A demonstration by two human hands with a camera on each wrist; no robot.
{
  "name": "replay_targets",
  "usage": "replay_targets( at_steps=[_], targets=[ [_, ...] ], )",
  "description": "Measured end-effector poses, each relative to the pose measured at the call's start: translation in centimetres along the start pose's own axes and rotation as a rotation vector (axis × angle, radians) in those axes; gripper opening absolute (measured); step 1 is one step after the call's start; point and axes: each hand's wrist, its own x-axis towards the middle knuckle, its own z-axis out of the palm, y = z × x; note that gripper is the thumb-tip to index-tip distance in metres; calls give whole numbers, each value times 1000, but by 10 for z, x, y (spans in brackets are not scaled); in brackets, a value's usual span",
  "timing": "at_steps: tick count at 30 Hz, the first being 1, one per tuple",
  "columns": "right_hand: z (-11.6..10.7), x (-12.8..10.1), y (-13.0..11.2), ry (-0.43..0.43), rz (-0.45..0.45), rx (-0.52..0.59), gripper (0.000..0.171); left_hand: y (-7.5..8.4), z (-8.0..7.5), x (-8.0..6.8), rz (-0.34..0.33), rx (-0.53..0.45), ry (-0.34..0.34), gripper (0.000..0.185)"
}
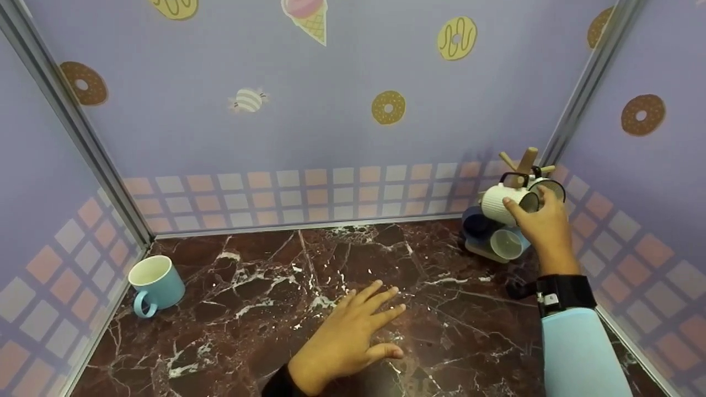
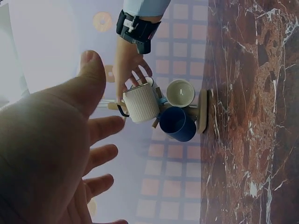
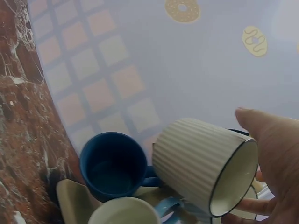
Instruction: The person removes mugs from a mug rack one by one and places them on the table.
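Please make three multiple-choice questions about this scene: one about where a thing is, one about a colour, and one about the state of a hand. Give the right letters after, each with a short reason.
1. Where does the light blue mug stand?
A. on the wooden mug rack
B. on the marble table near the left wall
C. in the left hand

2. What colour is the ribbed mug that the right hand holds?
A. cream white with a dark rim
B. red
C. dark blue

3. How is the left hand?
A. curled round a mug handle
B. pinching a spoon
C. flat with spread fingers on the marble table

Answers:
1 B: the head view shows it upright on the table by the left wall, far from the mug rack.
2 A: the right wrist view shows cream ribs and a thin dark rim.
3 C: the head view shows straight fingers, holding nothing.
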Motion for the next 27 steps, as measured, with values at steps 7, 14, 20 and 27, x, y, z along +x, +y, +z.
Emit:
replay_targets(
  at_steps=[7, 14, 20, 27],
  targets=[
    [11, -1, 9, 8, -38, 38, 116, 4, 3, 0, 40, -18, -22, 86],
    [17, 1, 11, 32, -56, 114, 111, 3, 5, -1, 40, -27, -54, 85],
    [18, 2, 11, 34, -33, 142, 109, 3, 5, -2, 25, -33, -72, 85],
    [17, 2, 12, 50, -7, 176, 110, 3, 5, -2, 23, -27, -61, 86]
  ],
)
